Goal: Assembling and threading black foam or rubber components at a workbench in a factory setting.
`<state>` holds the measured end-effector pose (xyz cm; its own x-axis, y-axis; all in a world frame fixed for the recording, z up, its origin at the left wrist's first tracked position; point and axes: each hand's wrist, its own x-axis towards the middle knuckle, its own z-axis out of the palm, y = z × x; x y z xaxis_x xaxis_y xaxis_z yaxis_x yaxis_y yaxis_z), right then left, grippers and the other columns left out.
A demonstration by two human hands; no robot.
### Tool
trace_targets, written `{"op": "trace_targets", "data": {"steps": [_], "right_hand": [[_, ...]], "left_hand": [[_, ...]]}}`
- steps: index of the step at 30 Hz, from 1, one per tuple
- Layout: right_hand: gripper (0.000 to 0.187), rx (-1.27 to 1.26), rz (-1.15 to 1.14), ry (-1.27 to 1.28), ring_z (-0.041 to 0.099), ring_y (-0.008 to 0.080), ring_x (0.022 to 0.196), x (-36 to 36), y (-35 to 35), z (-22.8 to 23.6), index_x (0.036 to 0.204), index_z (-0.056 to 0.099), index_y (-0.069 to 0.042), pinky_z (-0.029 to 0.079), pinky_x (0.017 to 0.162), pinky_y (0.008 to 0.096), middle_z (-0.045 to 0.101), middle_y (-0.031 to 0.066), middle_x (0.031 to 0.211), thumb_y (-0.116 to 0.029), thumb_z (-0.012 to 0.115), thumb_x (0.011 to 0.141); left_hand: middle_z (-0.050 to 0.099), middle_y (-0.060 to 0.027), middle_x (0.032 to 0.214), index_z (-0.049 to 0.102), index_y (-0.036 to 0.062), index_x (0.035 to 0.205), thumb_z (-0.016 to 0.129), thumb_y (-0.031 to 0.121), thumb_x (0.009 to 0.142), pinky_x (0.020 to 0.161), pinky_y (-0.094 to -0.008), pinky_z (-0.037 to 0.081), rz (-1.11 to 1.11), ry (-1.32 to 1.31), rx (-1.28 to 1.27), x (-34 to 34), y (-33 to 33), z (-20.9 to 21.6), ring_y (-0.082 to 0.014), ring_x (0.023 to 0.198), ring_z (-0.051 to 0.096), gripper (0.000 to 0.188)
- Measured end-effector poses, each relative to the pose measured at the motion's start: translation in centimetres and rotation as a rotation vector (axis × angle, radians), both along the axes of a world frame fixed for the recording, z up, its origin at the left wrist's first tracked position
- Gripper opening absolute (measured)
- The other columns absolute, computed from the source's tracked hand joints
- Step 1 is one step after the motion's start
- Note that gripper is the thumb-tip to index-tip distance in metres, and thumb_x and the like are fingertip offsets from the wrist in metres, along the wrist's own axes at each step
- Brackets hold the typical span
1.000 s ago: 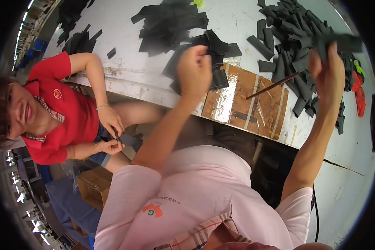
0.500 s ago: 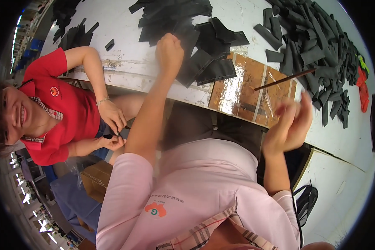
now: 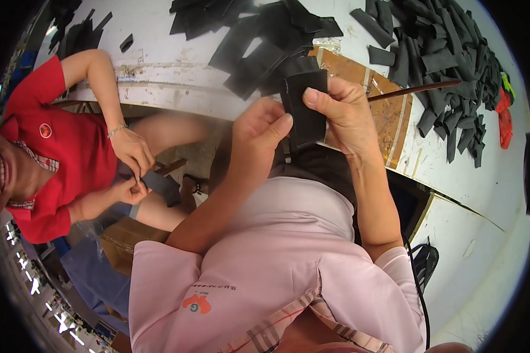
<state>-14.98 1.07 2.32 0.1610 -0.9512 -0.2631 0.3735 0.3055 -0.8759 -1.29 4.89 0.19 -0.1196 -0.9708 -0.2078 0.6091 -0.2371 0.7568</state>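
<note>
A flat, dark rectangular fabric piece (image 3: 307,112) with a stitched edge is raised in front of my waist, just off the table's near edge. My right hand (image 3: 348,115) grips its right side, thumb lying across the front. At its left edge my left hand (image 3: 259,130) pinches, thumb and fingers together; the fingertips are partly hidden. Behind it, more black fabric pieces (image 3: 256,62) lie spread in an overlapping heap on the white table (image 3: 176,76).
A brown cardboard sheet (image 3: 388,109) lies by the table edge, a thin dark rod (image 3: 418,90) crossing over it. Black strips (image 3: 439,53) are piled at right, near a red bag (image 3: 504,120). At left sits a co-worker in red (image 3: 70,153), handling a dark piece (image 3: 164,187).
My left hand has come back from the heap toward my waist. My right hand has moved up and left, and both now hold a fabric piece. The view has shifted slightly.
</note>
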Motion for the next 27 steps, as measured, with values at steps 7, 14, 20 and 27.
{"op": "trace_targets", "data": {"steps": [7, 14, 20, 27], "right_hand": [[0.021, -0.138, 0.213, 0.285, 0.039, 0.0008, 0.05, -1.3, 0.7, 0.4, 0.059, 0.058, -0.002, 0.03, 0.043, 0.0178, 0.047, -0.0051, 0.052, -0.015, 0.068, 0.072], [0.02, -0.107, 0.453, 0.38, 0.031, 0.0032, 0.048, -2.6, 0.8, 0.2, 0.067, 0.063, -0.001, 0.025, 0.042, 0.0213, 0.04, -0.0066, 0.052, -0.02, 0.069, 0.071], [0.023, -0.124, 0.497, 0.401, 0.031, 0.0037, 0.048, -2.0, 0.4, 0.6, 0.064, 0.061, 0.0, 0.024, 0.042, 0.0216, 0.039, -0.0068, 0.051, -0.02, 0.069, 0.071], [0.03, -0.21, 0.616, 0.484, 0.036, 0.0068, 0.053, -1.5, -0.7, 0.6, 0.058, 0.051, 0.002, 0.03, 0.047, 0.0253, 0.041, 0.0, 0.054, -0.02, 0.068, 0.071]], "left_hand": [[0.057, -0.0067, 0.086, 0.051, -0.0002, 0.097, 0.048, 0.026, 0.085, 0.063, -0.0262, 0.045, -0.268, -0.039, 0.027, 2.7, -3.6, 2.1, -0.013, 0.073, 0.054, 0.029], [0.056, -0.0007, 0.076, 0.057, -0.0021, 0.092, 0.054, 0.017, 0.082, 0.061, -0.0183, 0.042, -0.617, -0.45, -0.095, 3.6, -5.1, 3.4, -0.0056, 0.069, 0.052, 0.021], [0.055, 0.0, 0.068, 0.058, -0.0019, 0.091, 0.06, 0.011, 0.078, 0.053, -0.0179, 0.042, -0.722, -0.518, -0.13, 4.2, -5.9, 3.7, -0.0043, 0.059, 0.05, 0.018], [0.058, -0.0027, 0.066, 0.06, -0.0016, 0.081, 0.059, 0.01, 0.075, 0.051, -0.0185, 0.043, -0.767, -0.653, -0.174, 4.6, -6.3, 4.7, -0.006, 0.058, 0.052, 0.013]]}}
